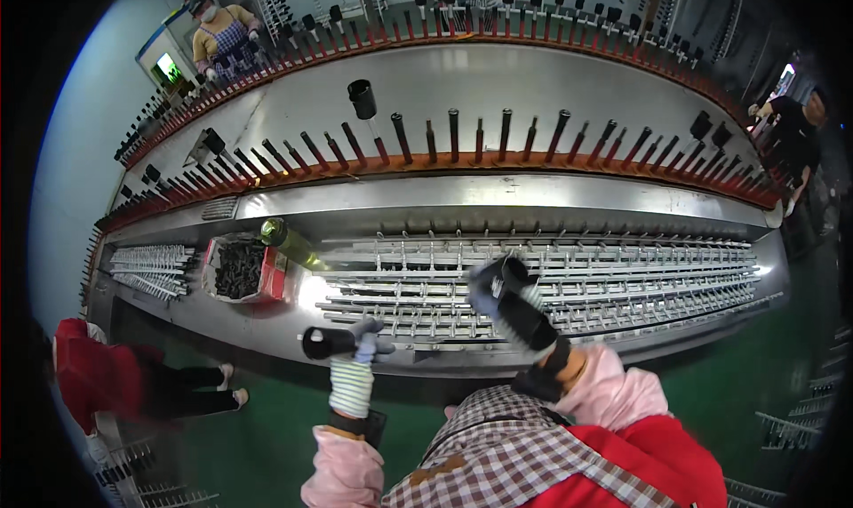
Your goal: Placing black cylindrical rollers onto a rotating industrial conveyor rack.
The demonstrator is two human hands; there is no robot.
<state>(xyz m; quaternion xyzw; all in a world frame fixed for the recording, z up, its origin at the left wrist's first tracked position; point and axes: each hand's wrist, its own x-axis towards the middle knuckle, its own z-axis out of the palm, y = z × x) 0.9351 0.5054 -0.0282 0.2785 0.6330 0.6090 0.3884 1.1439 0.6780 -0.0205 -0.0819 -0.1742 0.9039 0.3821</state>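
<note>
Checked apron, bottom centre; my left hand and right hand grip black cups.
A slack grip could drop 1.

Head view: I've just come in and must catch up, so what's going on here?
A person's gloved left hand holds a black open-ended cylinder near the bench's front edge. Their right hand, blurred, holds another black cylinder above silvery metal racks. A green bottle is beside an open box of dark parts. Beyond, upright rods line a curved rail.

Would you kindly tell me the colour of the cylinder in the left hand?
The cylinder is black, clearest in the head view.
</note>
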